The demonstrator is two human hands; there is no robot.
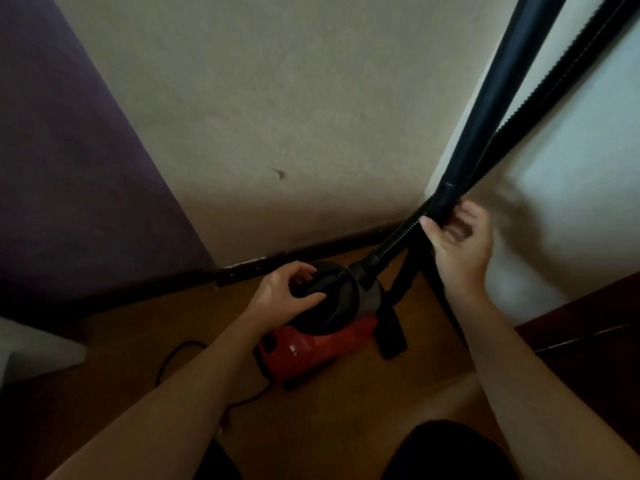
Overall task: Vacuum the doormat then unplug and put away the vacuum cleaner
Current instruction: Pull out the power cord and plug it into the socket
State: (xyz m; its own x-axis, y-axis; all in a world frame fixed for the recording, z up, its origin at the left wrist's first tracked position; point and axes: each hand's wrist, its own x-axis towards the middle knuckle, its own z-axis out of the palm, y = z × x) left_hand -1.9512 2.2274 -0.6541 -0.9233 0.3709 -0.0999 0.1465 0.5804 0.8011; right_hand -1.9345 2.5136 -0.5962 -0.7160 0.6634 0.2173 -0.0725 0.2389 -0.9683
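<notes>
Head view: left hand [287, 289] curls over the top of the vacuum cleaner [318, 348], down on the floor by the wall. Right hand [457, 244] grips the tube [485, 126]. If that grip slackens, the tall tube could topple, and the trailing cord [173, 358] might snag.

The wand [498, 98] and hose [554, 88] — cut off above.

My vacuum cleaner [311, 351] is red with a black top, its ribbed hose [398, 239] and tube [491, 109] black, the floor [138, 341] brown, the wall [259, 116] beige.
</notes>
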